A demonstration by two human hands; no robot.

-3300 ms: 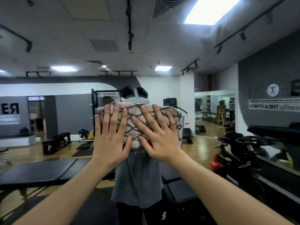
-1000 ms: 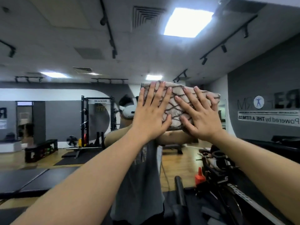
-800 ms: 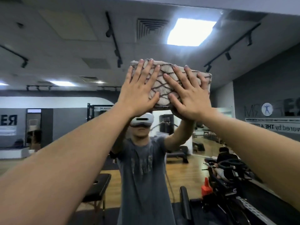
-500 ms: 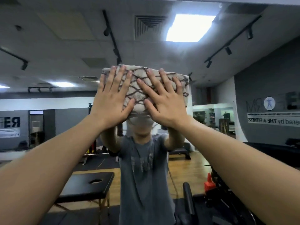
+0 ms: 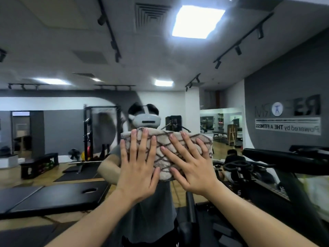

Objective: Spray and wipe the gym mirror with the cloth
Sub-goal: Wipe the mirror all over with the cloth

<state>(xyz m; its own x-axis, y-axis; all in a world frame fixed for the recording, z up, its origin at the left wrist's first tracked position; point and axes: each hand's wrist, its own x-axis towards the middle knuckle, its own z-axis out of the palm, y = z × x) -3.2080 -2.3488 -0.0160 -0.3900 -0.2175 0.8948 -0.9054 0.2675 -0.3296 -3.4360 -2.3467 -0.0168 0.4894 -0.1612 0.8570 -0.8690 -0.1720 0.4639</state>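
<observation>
Both hands press flat, fingers spread, on a folded patterned cloth (image 5: 166, 154) against the mirror (image 5: 53, 50): left hand (image 5: 138, 168) on its left part, right hand (image 5: 191, 168) on its right. Reflected massage table (image 5: 53, 195) lies left.

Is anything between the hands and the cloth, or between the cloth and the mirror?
Nothing visible. The left hand and right hand lie flat on the cloth with fingers spread, pressing it against the mirror. Whether the cloth sits fully flush on the glass cannot be told.
</observation>
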